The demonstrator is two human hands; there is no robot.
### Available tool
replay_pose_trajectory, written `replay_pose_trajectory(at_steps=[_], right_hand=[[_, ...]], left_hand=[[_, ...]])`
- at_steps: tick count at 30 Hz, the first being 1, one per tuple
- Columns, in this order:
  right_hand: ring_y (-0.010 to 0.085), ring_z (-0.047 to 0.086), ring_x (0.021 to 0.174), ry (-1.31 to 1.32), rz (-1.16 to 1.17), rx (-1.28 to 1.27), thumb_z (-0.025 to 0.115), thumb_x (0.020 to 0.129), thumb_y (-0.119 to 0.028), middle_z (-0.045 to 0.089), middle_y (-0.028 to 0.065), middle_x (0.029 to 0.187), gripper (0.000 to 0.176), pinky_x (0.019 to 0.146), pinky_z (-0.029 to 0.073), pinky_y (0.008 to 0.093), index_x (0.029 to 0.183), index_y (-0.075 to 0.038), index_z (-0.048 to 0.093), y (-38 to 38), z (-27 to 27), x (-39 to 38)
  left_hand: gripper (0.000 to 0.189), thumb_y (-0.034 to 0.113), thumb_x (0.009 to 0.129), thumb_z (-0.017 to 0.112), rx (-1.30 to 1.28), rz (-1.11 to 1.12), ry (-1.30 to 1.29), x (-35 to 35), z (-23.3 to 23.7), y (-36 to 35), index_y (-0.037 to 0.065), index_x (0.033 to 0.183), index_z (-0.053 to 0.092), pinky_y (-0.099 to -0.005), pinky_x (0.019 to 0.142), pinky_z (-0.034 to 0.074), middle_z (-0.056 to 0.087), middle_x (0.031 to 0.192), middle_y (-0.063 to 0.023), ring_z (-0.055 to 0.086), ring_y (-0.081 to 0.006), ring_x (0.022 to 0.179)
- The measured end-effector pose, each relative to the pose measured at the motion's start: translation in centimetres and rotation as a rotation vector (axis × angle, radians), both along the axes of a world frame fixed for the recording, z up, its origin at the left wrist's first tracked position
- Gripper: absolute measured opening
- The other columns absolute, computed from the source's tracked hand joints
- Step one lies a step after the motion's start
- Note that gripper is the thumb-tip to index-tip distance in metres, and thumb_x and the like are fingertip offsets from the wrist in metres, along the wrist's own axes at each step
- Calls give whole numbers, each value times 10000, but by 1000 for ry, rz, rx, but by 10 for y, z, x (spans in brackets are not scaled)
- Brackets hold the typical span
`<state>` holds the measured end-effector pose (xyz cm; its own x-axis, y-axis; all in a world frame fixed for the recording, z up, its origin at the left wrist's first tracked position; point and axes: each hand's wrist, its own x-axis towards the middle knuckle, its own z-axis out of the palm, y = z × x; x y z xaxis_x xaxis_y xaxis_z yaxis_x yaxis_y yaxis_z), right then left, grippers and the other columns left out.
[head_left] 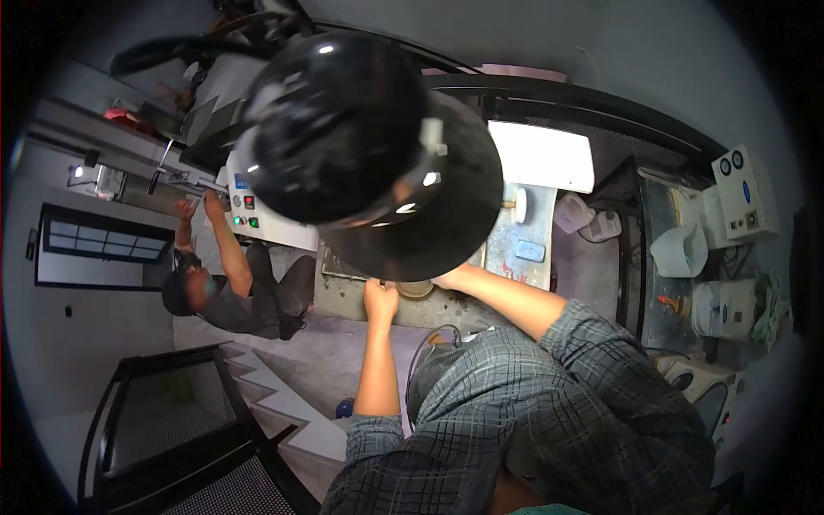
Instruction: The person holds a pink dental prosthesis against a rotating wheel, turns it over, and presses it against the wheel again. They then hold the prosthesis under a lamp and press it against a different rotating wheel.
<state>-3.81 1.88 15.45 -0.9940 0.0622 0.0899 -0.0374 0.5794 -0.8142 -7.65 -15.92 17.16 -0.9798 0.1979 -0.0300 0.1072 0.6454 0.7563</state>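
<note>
My left hand (380,300) is closed in a fist at the near edge of a wet-spotted grey worktop (343,299). Whatever lies inside its fingers is hidden. Beside it shows part of a round tan object (415,289), its far side covered. My right hand (451,278) reaches to the other side of that round object; its fingers are mostly hidden under a wide black brim. The brim belongs to a large shiny black dome (343,129) close to the camera, which blocks the middle of the view.
A seated co-worker (249,292) at left reaches toward a white control panel (279,225) with lit buttons. Right of my hands, a metal surface (536,227) bears a blue block (530,251). White jugs (573,212) and a gauge-fitted machine (740,193) stand farther right.
</note>
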Motion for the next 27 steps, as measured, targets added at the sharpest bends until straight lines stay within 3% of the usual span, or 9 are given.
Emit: replay_pose_trajectory(at_steps=[1, 2, 4, 6, 8, 14, 22, 23, 27], right_hand=[[360, 461, 1114, -68, 25, -66, 415, 844, -165, 493, 237, 1176, 375, 903, 396, 373, 1198, -45, 450, -8, 0, -5], [337, 410, 1173, -258, 5, 3, 358, 880, -223, 468, 232, 1213, 396, 951, 352, 359, 1236, -59, 416, -14, 32, -7], [323, 447, 1135, -228, 86, 279, 365, 881, -214, 497, 222, 1178, 365, 939, 357, 359, 1194, -51, 460, -25, 65, -6], [322, 525, 1007, -387, 18, 114, 443, 853, -228, 567, 197, 1062, 312, 863, 406, 378, 1048, -12, 555, -39, 68, -10], [315, 581, 922, -550, 327, 413, 530, 781, -248, 599, 215, 961, 349, 808, 449, 394, 1034, -12, 576, -47, 27, -21], [349, 565, 942, -489, 386, 473, 673, 667, -278, 574, 228, 999, 431, 865, 436, 370, 950, 35, 589, -49, -23, -27], [347, 593, 881, -485, 350, 489, 597, 708, -156, 587, 281, 897, 265, 779, 471, 391, 881, 44, 606, -40, -4, -31], [338, 607, 854, -335, 292, 498, 543, 730, -113, 592, 278, 879, 241, 754, 480, 394, 900, 47, 603, -39, -26, -31], [316, 606, 898, -440, 247, 409, 530, 765, -130, 593, 249, 968, 207, 776, 482, 372, 855, 32, 622, -39, -32, -33]], left_hand=[[193, 98, 799, 588, -122, -25, -136, -2, -3, -6, -4, 962, 602, -304, 644, 453, 635, 808, -130, 592, -184, 672], [169, 63, 743, 598, 5, 21, -74, 8, 8, 0, -12, 894, 599, -388, 730, 442, 588, 900, -202, 571, -347, 829], [244, 53, 740, 597, -41, -1, 89, 19, -3, 2, 0, 978, 595, -407, 796, 434, 582, 959, -215, 557, -364, 891], [341, 37, 734, 593, 82, 49, -99, 24, -34, 4, 12, 1073, 571, -421, 862, 411, 571, 1004, -234, 534, -376, 965], [385, 13, 728, 585, 96, 1, -90, 29, -45, 7, 1, 1112, 552, -414, 878, 403, 557, 1039, -249, 520, -381, 1004], [404, -51, 740, 527, 30, -11, -97, 42, -21, 10, -20, 1143, 521, -400, 889, 399, 543, 1073, -239, 510, -377, 1019], [337, -7, 733, 513, 97, 48, -187, 32, -8, 14, -4, 1064, 573, -425, 813, 437, 593, 937, -252, 561, -397, 918], [347, 10, 717, 508, 107, 85, -215, 30, -9, 14, 22, 1054, 590, -428, 797, 442, 600, 899, -248, 569, -398, 900], [299, 12, 682, 546, 72, 109, -83, 29, -35, 12, 1, 973, 613, -395, 720, 462, 619, 833, -233, 613, -349, 815]])
